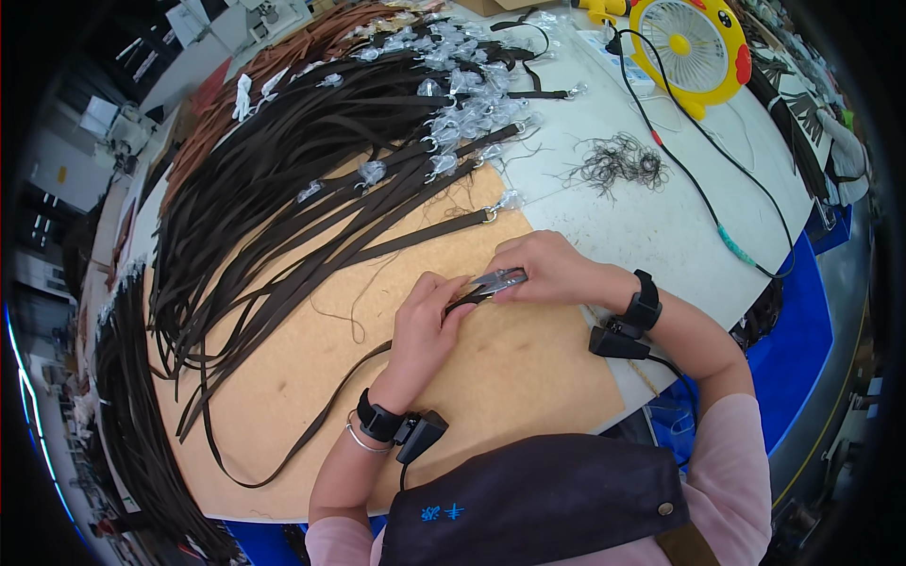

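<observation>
My left hand (427,316) is closed around the end part of a dark brown strap (326,415), pinching it between thumb and fingers. The rest of this strap trails down and left in a loop over a tan board (528,377). In my right hand (557,269) is a pair of small metal thread snips (498,280), its blades pointing left at the strap by my left fingertips. Whether the blades touch it I cannot tell. Just beyond my hands lies another strap (415,234) with a metal clip in clear plastic at its end.
A large heap of dark straps (274,179) covers the left and far side, its plastic-wrapped clips (462,113) bunched together. Brown straps (307,47) lie behind it. Loose thread clippings (623,165) sit on the white table (566,217). A yellow fan (684,47) with a cord (684,174) stands far right.
</observation>
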The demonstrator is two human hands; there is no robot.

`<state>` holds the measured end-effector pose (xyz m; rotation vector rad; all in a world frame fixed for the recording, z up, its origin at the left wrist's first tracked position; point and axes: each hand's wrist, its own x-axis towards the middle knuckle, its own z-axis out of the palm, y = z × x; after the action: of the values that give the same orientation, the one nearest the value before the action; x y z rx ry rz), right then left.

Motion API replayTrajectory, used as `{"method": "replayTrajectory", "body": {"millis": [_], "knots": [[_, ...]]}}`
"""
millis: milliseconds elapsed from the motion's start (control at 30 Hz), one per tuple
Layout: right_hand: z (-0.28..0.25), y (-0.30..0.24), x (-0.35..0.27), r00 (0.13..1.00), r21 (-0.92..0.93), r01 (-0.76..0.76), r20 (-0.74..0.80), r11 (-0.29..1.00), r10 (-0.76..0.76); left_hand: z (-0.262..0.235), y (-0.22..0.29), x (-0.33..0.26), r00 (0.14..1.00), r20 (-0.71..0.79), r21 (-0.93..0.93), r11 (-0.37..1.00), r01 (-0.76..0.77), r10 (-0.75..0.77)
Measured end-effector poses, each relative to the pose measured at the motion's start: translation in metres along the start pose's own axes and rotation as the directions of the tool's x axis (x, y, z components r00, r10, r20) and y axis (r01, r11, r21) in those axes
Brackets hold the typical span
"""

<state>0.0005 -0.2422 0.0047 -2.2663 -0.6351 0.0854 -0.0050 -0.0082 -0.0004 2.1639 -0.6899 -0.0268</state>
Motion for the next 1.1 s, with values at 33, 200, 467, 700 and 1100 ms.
{"method": "replayTrajectory", "body": {"millis": [33,200,467,700,1100], "knots": [[0.003,0.002,0.001,0.999,-0.010,-0.035,-0.012,0.999,0.035,0.001,-0.001,0.000,1.000,0.010,-0.020,1.000,0.010,-0.010],[0.010,0.000,0.003,0.998,-0.007,-0.024,-0.063,1.000,0.023,0.004,-0.004,0.002,1.000,-0.005,-0.031,0.999,-0.004,0.004],[0.015,-0.010,0.006,0.980,0.164,-0.086,-0.162,0.983,0.113,0.012,-0.002,0.002,0.997,-0.076,-0.014,1.000,0.020,-0.022],[0.023,-0.011,0.003,0.998,0.031,-0.020,-0.064,0.999,0.022,0.013,-0.003,0.001,0.991,-0.099,-0.093,0.993,0.078,-0.087],[0.020,-0.017,0.003,0.980,0.390,-0.128,-0.090,0.912,0.177,0.017,0.012,-0.012,0.991,-0.126,-0.117,0.992,0.035,-0.049]]}}
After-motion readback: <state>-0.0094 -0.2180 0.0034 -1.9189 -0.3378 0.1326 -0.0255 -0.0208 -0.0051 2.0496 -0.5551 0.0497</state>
